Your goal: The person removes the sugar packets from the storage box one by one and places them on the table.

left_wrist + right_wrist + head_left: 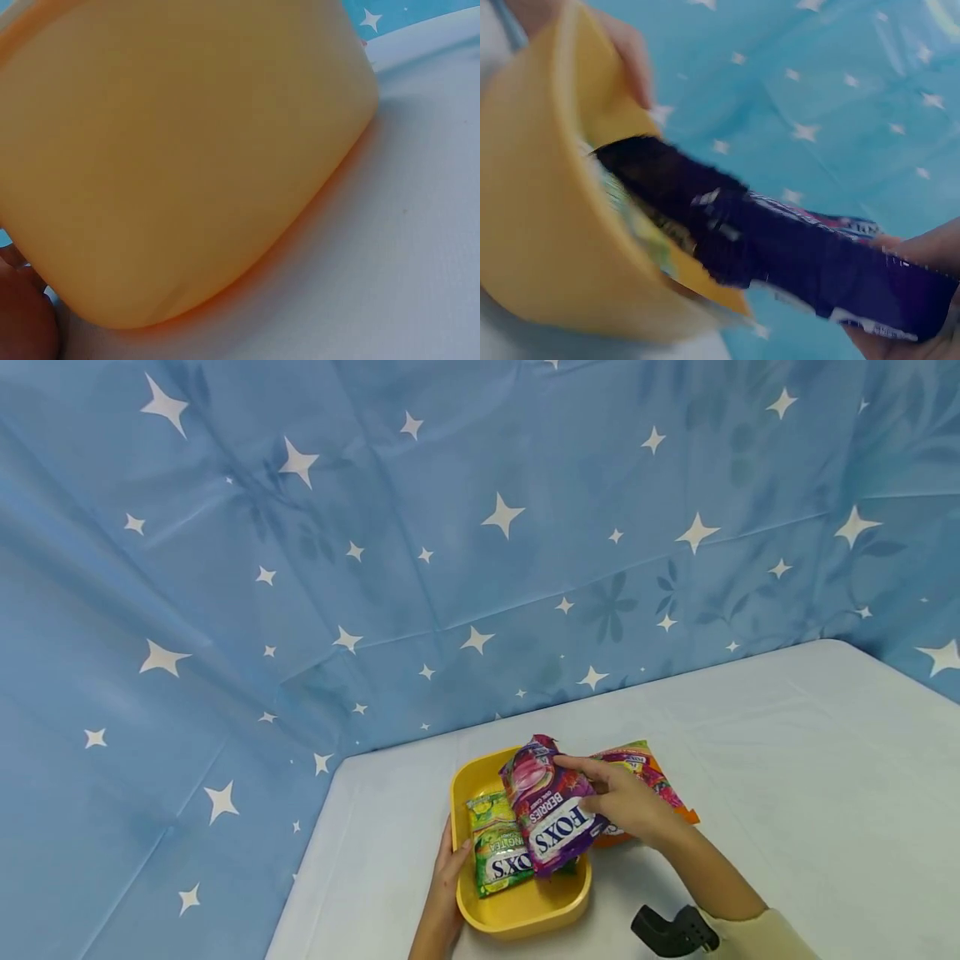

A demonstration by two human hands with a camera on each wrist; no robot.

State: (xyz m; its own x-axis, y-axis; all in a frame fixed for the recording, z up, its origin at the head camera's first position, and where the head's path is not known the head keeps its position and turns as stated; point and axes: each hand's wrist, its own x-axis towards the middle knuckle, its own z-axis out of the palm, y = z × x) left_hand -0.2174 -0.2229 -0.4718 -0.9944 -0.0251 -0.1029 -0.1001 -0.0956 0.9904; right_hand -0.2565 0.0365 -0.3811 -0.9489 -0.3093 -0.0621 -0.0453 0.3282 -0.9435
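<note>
My right hand (628, 795) grips a purple bag of Fox's Berries candy (546, 814) by its right side. The bag is held above a yellow plastic tub (525, 929). In the right wrist view, one end of the purple bag (780, 240) reaches past the tub's rim (581, 161). Inside the tub lies a green and yellow Fox's candy bag (495, 847), partly covered by the purple one. My left hand (444, 893) holds the tub's left wall, thumb at the rim; the left wrist view is mostly filled by the tub's outer wall (187, 165).
An orange and red candy bag (660, 781) lies on the white table (810, 777) right of the tub, partly hidden behind my right hand. A blue star-patterned cloth (465, 568) hangs behind the table's far edge.
</note>
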